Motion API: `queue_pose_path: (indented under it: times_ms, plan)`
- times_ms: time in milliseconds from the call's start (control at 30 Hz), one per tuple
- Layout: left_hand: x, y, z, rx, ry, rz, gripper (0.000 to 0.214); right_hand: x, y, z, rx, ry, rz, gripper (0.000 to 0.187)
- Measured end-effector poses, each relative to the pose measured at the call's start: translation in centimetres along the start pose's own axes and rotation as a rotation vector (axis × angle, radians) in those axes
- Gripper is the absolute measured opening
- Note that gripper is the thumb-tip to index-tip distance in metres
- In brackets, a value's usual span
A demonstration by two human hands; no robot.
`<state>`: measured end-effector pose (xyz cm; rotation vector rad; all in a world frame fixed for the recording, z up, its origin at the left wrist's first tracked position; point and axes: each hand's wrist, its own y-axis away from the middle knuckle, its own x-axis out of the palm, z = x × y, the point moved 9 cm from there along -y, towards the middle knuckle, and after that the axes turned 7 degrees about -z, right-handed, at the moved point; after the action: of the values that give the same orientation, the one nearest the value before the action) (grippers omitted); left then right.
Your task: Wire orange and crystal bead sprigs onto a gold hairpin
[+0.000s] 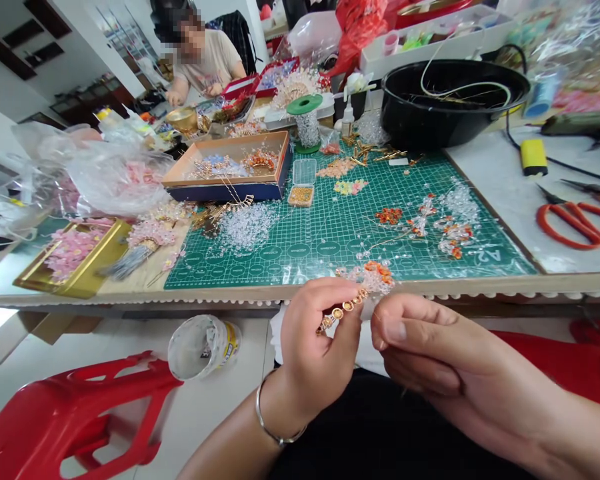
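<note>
My left hand (313, 353) is closed on a gold beaded hair band (337, 313) with round yellow settings, pinched between thumb and fingers. From its far end stick out orange and clear bead flowers (378, 275). Just to the right, my right hand (430, 340) has thumb and forefinger pressed together, apart from the band. What lies in that pinch is too fine to make out. Beyond the hands, orange beads (389, 216) and finished bead flowers (453, 237) lie on a green cutting mat (300, 267), with a heap of clear beads (247, 227) farther left.
A shallow box (230, 183) of beaded ornaments stands at the mat's back left, near a wire spool (307, 123). At right are a black basin (450, 107) and red-handled scissors (575, 223). A red stool (85, 407) and white bucket (200, 350) stand below. Across the table sits a person (207, 63).
</note>
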<state>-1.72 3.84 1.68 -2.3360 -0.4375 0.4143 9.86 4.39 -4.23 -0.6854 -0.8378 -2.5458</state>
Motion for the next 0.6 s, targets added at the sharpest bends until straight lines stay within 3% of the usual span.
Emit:
queue_pose_path:
  times_ms: [167,300,500,600]
  plan:
    - [0.2,0.2,0.5,-0.115,0.074,0.006,0.020,-0.2,0.6,0.3,-0.074,0.144,-0.023,0.043]
    - [0.4,0.6,0.9,-0.196,0.130,-0.002,0.015,-0.3,1.3,0.2,-0.117,0.334,0.031,0.048]
    - [0.3,0.5,0.1,-0.161,0.147,0.011,0.022,-0.5,1.5,-0.4,-0.098,0.493,0.073,0.046]
    - [0.0,0.3,-0.3,-0.107,0.112,0.015,0.026,-0.7,1.6,0.2,-0.131,0.708,0.080,0.045]
